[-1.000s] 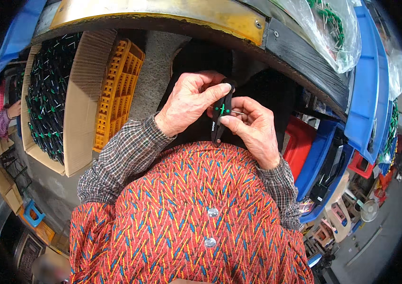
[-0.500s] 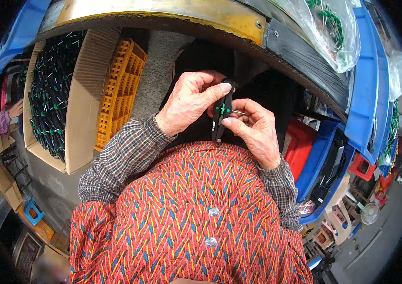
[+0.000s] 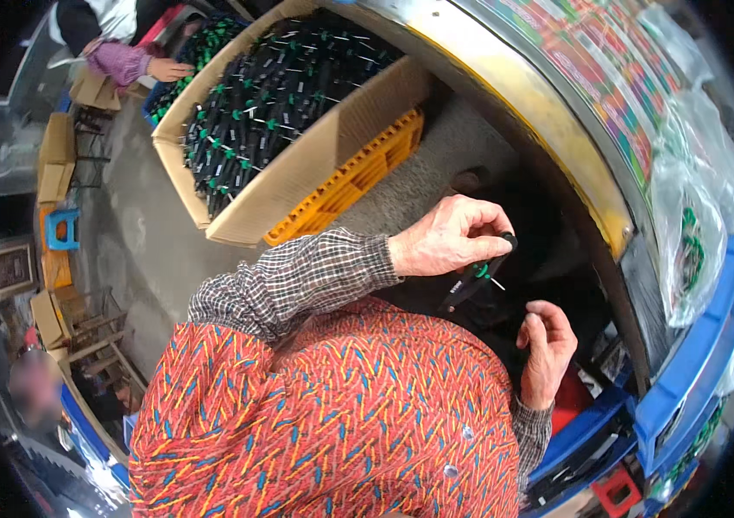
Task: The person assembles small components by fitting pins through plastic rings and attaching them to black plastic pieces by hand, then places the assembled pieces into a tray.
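Observation:
My left hand (image 3: pixel 453 237) pinches the top of a black bow compass (image 3: pixel 468 286) between thumb and fingers. Green pieces sit at the compass's middle, and a thin metal rod sticks out to the right. The black legs slant down toward my lap. To the right, apart from the compass, my right hand (image 3: pixel 547 350) is raised with its fingers loosely bent; nothing shows in it. Left of my hands, a large cardboard box (image 3: pixel 332 142) is heaped with many similar black compasses (image 3: pixel 276 99) with green parts.
A yellow plastic crate (image 3: pixel 358 177) stands beside the box. The worktable edge (image 3: pixel 557 129) curves past on the right, with clear plastic bags (image 3: pixel 686 250) and blue bins (image 3: pixel 695 328). Another person's hand (image 3: pixel 168 70) in a purple sleeve reaches into a bin of green parts at the far left.
My right hand has let go of the compass and moved away to the right. My left hand keeps hold of it. The view has turned left, bringing more of the box into sight.

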`<state>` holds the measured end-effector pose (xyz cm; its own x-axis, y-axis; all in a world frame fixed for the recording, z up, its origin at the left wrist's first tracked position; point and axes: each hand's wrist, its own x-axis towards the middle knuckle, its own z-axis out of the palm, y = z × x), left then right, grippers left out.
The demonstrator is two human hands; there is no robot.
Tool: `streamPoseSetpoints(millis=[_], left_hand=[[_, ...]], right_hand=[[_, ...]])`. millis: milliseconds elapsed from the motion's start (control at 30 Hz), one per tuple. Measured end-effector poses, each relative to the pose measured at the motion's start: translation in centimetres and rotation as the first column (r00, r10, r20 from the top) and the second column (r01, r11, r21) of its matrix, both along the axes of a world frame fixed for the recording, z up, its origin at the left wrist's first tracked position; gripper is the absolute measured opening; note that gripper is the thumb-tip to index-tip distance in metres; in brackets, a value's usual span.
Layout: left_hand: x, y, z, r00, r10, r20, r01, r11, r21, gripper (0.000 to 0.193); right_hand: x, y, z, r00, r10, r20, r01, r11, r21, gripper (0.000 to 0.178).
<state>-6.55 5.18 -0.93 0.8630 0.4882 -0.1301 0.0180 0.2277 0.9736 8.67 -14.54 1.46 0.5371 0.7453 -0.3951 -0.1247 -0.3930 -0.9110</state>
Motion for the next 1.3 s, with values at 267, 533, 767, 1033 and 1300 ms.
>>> streamPoseSetpoints(millis=[267,533,767,1033,1300], left_hand=[[-7.5,5.7,1.8,0.956,0.259,-0.141,-0.226,0.951,0.211,0.015],[-17.7,12.0,2.3,0.721,0.642,-0.259,-0.359,0.667,0.653,0.022],[-21.0,17.1,1.5,0.616,0.732,-0.291,-0.41,0.614,0.674,0.029],[-20.3,19.7,-0.4,0.598,0.786,-0.161,-0.13,0.293,0.947,0.025],[-19.1,15.1,-1.6,0.593,0.802,0.071,0.051,-0.126,0.991,0.034]], right_hand=[[0.5,0.0,-0.3,1.0,0.027,0.015,-0.028,0.999,0.031,0.01],[-0.1,0.7,-1.0,0.999,0.05,0.014,-0.051,0.998,0.029,0.009],[0.1,0.9,-1.2,0.998,0.056,0.028,-0.056,0.998,-0.003,0.009],[-0.1,0.7,-1.3,0.998,0.051,0.034,-0.051,0.999,-0.011,0.009],[0.1,0.6,-1.7,0.998,0.037,0.046,-0.036,0.999,-0.034,0.011]])
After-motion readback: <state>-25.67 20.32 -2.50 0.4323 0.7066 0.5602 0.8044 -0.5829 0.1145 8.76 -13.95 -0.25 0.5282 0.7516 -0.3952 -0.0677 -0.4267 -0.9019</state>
